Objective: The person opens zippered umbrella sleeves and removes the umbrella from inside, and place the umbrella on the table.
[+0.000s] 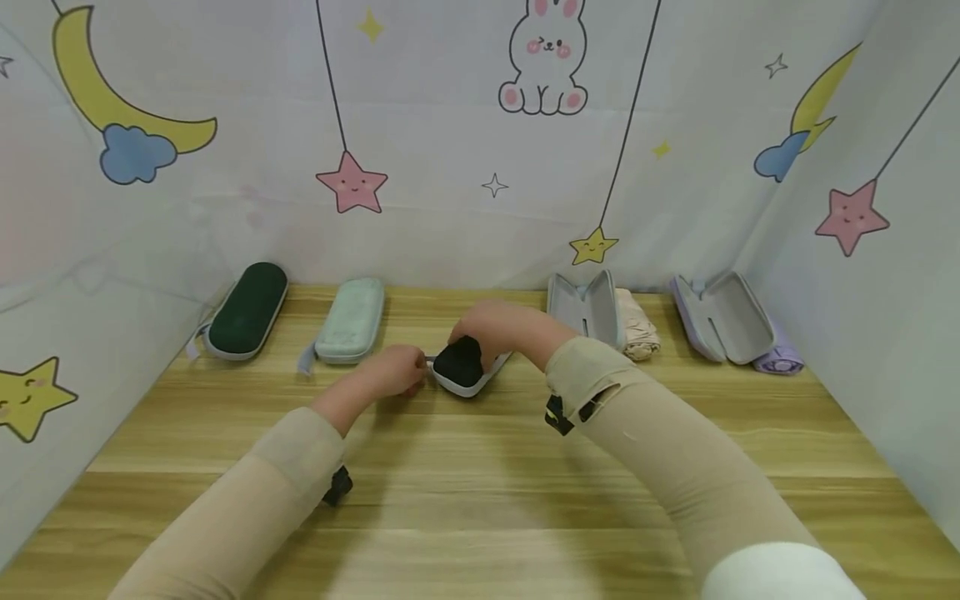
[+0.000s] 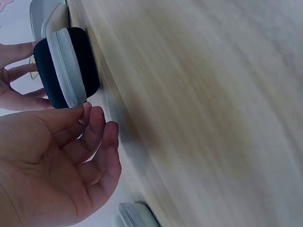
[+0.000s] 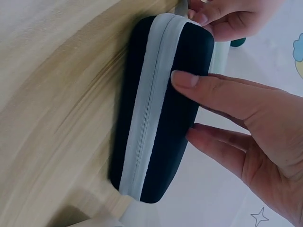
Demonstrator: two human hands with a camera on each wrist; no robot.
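Note:
A black zip case [image 1: 459, 365] with a pale grey zip band sits on the wooden table, in the middle of the head view. My right hand [image 1: 501, 327] grips it from above, thumb [image 3: 187, 80] on its near side just above the band and fingers over the top. At the case's left end my left hand [image 1: 397, 371] pinches a short grey tab [image 3: 182, 8] between thumb and fingertips. Most of that tab is hidden by the fingers. In the right wrist view the zip band [image 3: 150, 104] looks closed along this side.
To the left lie a dark green case [image 1: 249, 308] and a mint case [image 1: 352, 321], both closed. On the right stand an open grey-lined case [image 1: 587, 310] beside a beige folded bundle [image 1: 637, 327], and an open lilac case [image 1: 726, 321] beside a purple roll [image 1: 782, 357]. A printed curtain [image 1: 450, 233] hangs behind.

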